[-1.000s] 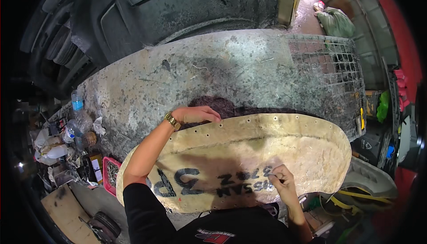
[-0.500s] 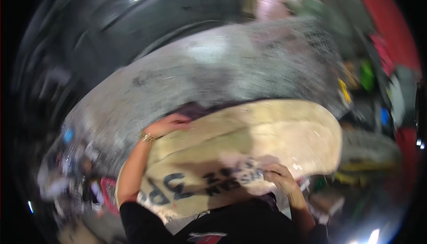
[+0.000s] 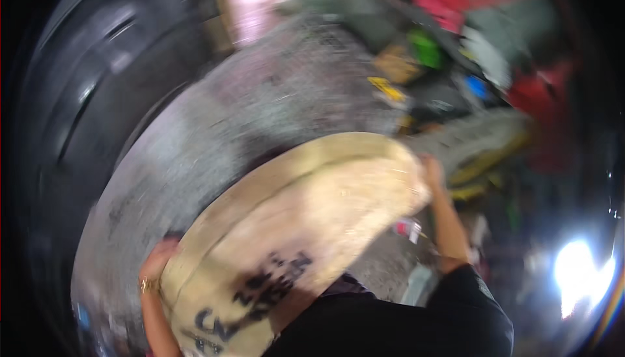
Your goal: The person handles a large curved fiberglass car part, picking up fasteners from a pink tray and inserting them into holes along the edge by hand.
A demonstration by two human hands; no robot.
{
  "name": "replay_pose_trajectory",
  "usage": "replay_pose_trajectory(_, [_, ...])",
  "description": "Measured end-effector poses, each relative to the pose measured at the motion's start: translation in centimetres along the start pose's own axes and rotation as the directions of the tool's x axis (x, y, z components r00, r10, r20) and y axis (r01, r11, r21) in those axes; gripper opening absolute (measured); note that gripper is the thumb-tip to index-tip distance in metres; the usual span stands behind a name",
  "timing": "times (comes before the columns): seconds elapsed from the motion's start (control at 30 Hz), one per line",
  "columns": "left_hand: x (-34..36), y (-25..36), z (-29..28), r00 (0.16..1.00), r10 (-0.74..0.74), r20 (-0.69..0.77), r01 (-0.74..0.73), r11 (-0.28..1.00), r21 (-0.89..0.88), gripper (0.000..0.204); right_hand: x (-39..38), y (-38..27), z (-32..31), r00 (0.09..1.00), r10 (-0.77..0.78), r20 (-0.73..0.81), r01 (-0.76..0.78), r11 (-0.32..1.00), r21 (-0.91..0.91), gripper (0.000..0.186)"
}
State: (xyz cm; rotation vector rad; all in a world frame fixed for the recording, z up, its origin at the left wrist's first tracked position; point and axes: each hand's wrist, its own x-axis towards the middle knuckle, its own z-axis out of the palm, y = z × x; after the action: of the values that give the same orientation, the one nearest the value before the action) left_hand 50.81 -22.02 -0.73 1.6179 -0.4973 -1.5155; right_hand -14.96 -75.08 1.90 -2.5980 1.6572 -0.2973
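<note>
A large, pale yellow curved panel [image 3: 312, 207] with black handwritten marks lies tilted in front of me, its left end lower and nearer than its right. My left hand [image 3: 158, 260], with a gold bracelet at the wrist, is closed on the panel's left edge. At the far right end, my right hand [image 3: 433, 173] grips the rim; its fingers are partly hidden and blurred. Beneath and behind the panel is a broad grey, scuffed tabletop [image 3: 215, 123]. The panel's near edge meets my black shirt [image 3: 390, 328].
A dark, glossy curved body [image 3: 111, 83] stands behind the table at left. To the right sit a yellow object [image 3: 385, 89], a green item [image 3: 424, 48], a blue item [image 3: 477, 87] and a grey piece with yellow edging [image 3: 472, 142]. A bright light [image 3: 576, 269] shines at lower right.
The panel has swung so its right end points farther away and its left end comes nearer. My right hand has moved from the near edge to the right end; my left hand slid down-left.
</note>
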Motion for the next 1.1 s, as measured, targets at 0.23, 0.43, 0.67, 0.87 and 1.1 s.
replay_pose_trajectory(0.23, [2.3, 0.9, -0.4, 0.998, 0.031, 0.057, -0.041, 0.982, 0.185, 0.035, 1.5, 6.3, 2.8, 0.96, 0.136, 0.246, -0.145, 0.989, 0.018, 0.032])
replay_pose_trajectory(0.43, [1.0, -1.0, 0.1, 0.998, -0.017, 0.069, 0.012, 0.997, 0.075, 0.037, 3.0, 4.3, 3.5, 0.983, -0.049, 0.177, -0.032, 0.902, 0.431, 0.022])
replay_pose_trajectory(0.67, [1.7, -0.8, 0.4, 0.993, 0.022, 0.119, -0.034, 0.994, 0.102, 0.037, 3.2, 4.2, 3.0, 0.923, 0.148, 0.354, -0.311, 0.829, 0.465, 0.022])
replay_pose_trajectory(0.87, [2.2, -0.6, 0.2, 0.993, -0.002, 0.116, -0.01, 0.995, 0.104, 0.038, 3.1, 6.0, 3.2, 0.932, 0.103, 0.347, -0.307, 0.731, 0.609, 0.018])
replay_pose_trajectory(1.1, [1.9, -0.7, 0.0, 0.994, -0.063, 0.089, 0.053, 0.992, 0.113, 0.04, 2.4, 4.3, 2.9, 0.92, 0.152, 0.36, -0.364, 0.67, 0.647, 0.013])
